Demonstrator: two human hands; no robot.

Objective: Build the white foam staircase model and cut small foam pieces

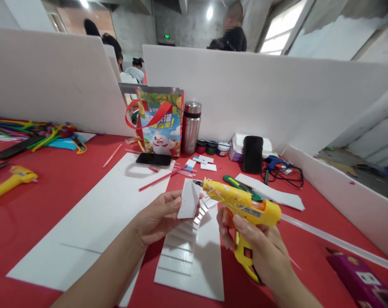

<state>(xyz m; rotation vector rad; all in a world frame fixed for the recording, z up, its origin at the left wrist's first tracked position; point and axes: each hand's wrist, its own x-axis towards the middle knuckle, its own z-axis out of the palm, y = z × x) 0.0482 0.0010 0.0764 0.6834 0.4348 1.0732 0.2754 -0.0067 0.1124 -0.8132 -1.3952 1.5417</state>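
Between the fingers and thumb of my left hand (162,216) is a small white foam board piece (188,200), held upright and slightly tilted. My right hand (258,239) grips a yellow hot glue gun (242,201) by its handle. The nozzle points left and sits close to the upper edge of the piece; whether it touches, I cannot tell. A clear glue stick (338,241) runs out of the gun's back. Below both hands, a white board (208,273) bears a curved row of several thin white steps (179,248), partly hidden by my left hand.
A large white board (94,214) lies at left with a black phone (153,159) on it. Behind stand a gift bag (162,128), a steel bottle (192,128) and paint jars (211,147). A green cutter (240,187) lies right. White partitions (261,94) edge the red table.
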